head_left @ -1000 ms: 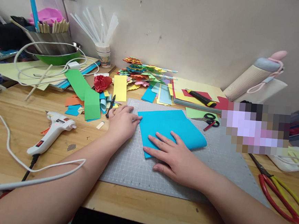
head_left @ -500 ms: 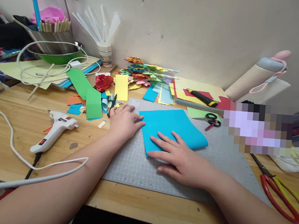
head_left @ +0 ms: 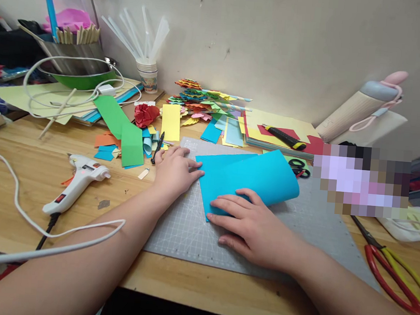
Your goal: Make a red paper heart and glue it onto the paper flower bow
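A sheet of blue paper (head_left: 252,173) lies on the grey cutting mat (head_left: 174,237), bent over on itself with a raised, rounded loop at its right side. With fingers spread, my left hand (head_left: 176,170) rests at the paper's left edge, its thumb and index fingertips touching it. My right hand (head_left: 250,224) lies flat over the paper's lower part, fingers stretched out and pressing on it. Just past my left fingers is a black pen (head_left: 159,147).
A white glue gun (head_left: 80,181) lies at left, a white cable (head_left: 89,250) crossing my left forearm. Behind are green paper (head_left: 133,144), a yellow-black utility knife (head_left: 284,137) and black scissors (head_left: 298,167), partly hidden. Large red-and-yellow-handled scissors (head_left: 392,274) lie at right.
The blue paper's upper layer has lifted and shifted at the right, its loop now standing higher and covering part of the black scissors. My right fingers have bent slightly; my left hand stays put.
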Tool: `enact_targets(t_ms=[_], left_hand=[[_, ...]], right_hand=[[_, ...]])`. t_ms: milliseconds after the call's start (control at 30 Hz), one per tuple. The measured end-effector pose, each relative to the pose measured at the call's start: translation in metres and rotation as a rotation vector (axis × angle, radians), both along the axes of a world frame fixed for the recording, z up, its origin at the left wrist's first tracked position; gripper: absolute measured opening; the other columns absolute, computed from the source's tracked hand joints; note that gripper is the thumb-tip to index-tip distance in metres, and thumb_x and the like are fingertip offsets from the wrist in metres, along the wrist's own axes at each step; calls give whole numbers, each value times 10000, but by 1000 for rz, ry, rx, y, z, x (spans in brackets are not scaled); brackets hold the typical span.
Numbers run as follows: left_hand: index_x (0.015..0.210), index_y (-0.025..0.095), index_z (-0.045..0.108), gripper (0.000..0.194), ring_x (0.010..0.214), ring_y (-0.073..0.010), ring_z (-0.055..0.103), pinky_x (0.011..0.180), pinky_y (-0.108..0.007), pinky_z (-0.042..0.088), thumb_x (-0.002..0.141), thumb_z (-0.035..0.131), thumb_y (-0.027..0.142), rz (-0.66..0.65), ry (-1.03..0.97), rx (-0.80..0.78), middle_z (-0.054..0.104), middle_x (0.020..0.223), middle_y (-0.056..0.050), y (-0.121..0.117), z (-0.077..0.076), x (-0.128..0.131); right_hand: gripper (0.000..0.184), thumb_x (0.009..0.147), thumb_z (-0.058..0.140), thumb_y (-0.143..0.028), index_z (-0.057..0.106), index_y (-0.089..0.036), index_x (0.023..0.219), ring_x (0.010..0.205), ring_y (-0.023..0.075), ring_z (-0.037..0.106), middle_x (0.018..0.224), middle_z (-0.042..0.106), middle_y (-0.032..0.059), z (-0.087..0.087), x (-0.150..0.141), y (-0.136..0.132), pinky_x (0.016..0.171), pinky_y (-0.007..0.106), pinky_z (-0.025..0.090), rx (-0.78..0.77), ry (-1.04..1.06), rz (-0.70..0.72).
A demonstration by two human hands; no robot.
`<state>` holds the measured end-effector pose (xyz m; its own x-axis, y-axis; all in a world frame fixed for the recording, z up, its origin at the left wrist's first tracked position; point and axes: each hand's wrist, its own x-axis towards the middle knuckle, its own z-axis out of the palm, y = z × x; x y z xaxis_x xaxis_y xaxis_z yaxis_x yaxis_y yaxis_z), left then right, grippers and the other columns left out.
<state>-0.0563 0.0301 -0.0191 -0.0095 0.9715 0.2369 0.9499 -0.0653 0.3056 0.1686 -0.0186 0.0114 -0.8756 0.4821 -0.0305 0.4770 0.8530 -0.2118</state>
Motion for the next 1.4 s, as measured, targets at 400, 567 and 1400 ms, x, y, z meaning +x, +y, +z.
enact_targets(t_ms=[400,567,1400], left_hand=[[901,370,751,203,1228,-276,455,1044,-525,200,752,690,495,-2,-31,6,627,1219,-27,1,0,0],[894,370,753,202,1229,-279,454,1036,-525,208,751,691,497,-10,-35,9,629,1215,-29,1,-1,-1],[850,375,753,186,1217,-259,470,1029,-538,222,852,576,430,21,-73,15,634,1208,5,4,-5,-1]], right_hand=[[354,968,403,-376,522,-322,1297,1291,248,434,1429,477,22,4,5,0,1076,519,259,-134,-23,17],[347,969,403,-375,543,-312,1280,1284,257,441,1407,500,38,3,2,-2,1073,539,259,-138,-15,2],[278,953,454,-355,625,-262,1151,1239,312,477,1300,570,94,-8,-7,-13,1030,616,307,31,30,-23]])
